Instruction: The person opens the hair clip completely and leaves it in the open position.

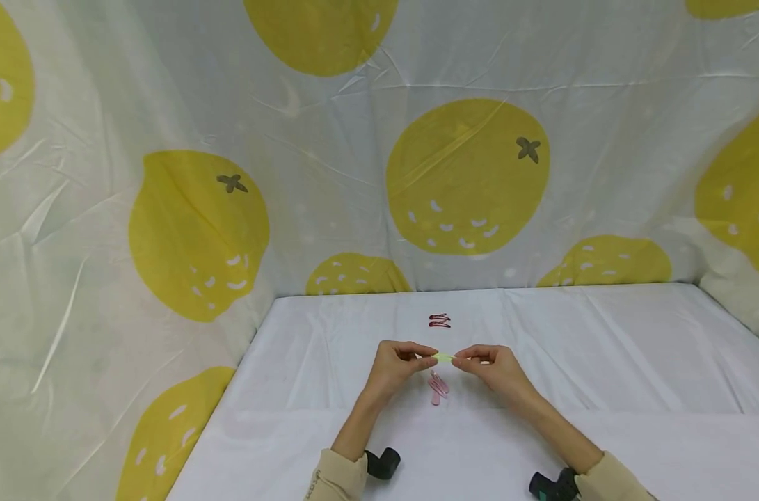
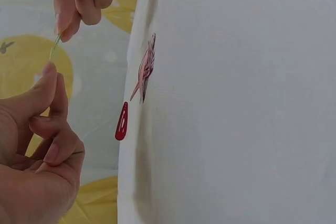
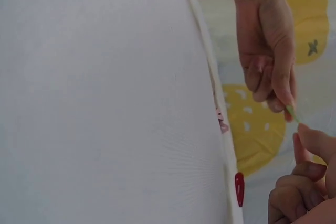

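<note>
A light green snap hair clip (image 1: 443, 358) is stretched between both hands above the white table. My left hand (image 1: 396, 365) pinches one end with thumb and fingertips, while my right hand (image 1: 494, 369) pinches the other. In the left wrist view the green clip (image 2: 55, 47) appears edge-on and thin, and the fingertips cover its ends. Just nearer to me than the hands lies a small overlapping pile of pink hair clips (image 1: 438, 385). Beyond the hands, two red hair clips (image 1: 440, 321) lie side by side; one red clip (image 2: 122, 121) shows in the left wrist view.
A white cloth covers the table (image 1: 604, 362), with some folds. Behind it and at the left hangs a pale curtain (image 1: 329, 174) printed with yellow lemons. Black wrist devices (image 1: 383, 463) sit at both beige sleeves (image 1: 338, 476).
</note>
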{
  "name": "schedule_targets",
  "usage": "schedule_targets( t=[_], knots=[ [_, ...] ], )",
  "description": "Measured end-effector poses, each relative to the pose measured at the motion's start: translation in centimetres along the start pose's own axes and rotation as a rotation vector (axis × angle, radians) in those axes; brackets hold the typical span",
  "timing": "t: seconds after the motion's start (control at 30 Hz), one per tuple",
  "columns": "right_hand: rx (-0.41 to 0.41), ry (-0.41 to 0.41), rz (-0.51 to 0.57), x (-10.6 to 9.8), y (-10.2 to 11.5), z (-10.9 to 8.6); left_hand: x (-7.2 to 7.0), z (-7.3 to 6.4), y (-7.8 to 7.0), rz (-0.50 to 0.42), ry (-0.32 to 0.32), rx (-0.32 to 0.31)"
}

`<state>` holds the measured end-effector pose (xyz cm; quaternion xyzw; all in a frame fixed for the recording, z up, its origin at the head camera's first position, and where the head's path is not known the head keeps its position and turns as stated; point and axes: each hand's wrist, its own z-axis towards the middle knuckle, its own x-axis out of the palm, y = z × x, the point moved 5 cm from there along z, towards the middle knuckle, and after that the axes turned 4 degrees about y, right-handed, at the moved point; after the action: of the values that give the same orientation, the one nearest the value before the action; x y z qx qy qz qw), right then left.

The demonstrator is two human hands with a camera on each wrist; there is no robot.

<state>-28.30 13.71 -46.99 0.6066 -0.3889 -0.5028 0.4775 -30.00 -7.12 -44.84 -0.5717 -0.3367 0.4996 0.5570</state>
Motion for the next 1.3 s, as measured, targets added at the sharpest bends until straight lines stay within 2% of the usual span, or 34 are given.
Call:
schedule_targets(
  t=[0.13, 0.27, 0.37, 0.43, 0.5, 0.67, 0.8, 1.0, 1.07, 1.3],
  knots=[
    [-0.184, -0.035, -0.046, -0.2, 0.7, -0.1, -0.1, 0.0, 0.0, 0.005, 0.005, -0.019],
    [-0.362, -0.031, -0.051, -0.3, 1.1, -0.4, -0.2, 0.1, 0.0, -0.003, 0.022, -0.015],
    [-0.428, -0.036, -0.079, -0.2, 1.3, -0.5, -0.1, 0.1, -0.1, -0.021, 0.045, 0.003],
    [-0.442, -0.037, -0.092, -0.1, 1.4, -0.5, -0.1, 0.0, -0.1, -0.028, 0.056, 0.004],
    [-0.424, -0.027, -0.089, 0.2, 1.5, -0.5, 0.0, 0.0, -0.1, -0.017, 0.061, 0.006],
    [-0.314, 0.032, -0.041, 0.7, 1.2, -0.3, 0.0, 0.0, -0.3, 0.016, 0.072, 0.019],
    [-0.246, 0.058, 0.001, 0.7, 0.6, 0.0, 0.2, 0.1, -0.4, -0.01, 0.086, 0.027],
    [-0.129, 0.112, 0.127, 0.6, 0.1, 0.0, 0.2, 0.1, 0.0, -0.072, 0.066, -0.045],
    [-0.081, 0.121, 0.169, 0.6, 0.0, 0.1, 0.1, 0.1, 0.0, -0.083, 0.059, -0.052],
    [0.071, 0.152, 0.243, 0.9, -0.5, 0.1, -0.2, 0.1, -0.5, -0.081, 0.037, 0.011]
  ],
)
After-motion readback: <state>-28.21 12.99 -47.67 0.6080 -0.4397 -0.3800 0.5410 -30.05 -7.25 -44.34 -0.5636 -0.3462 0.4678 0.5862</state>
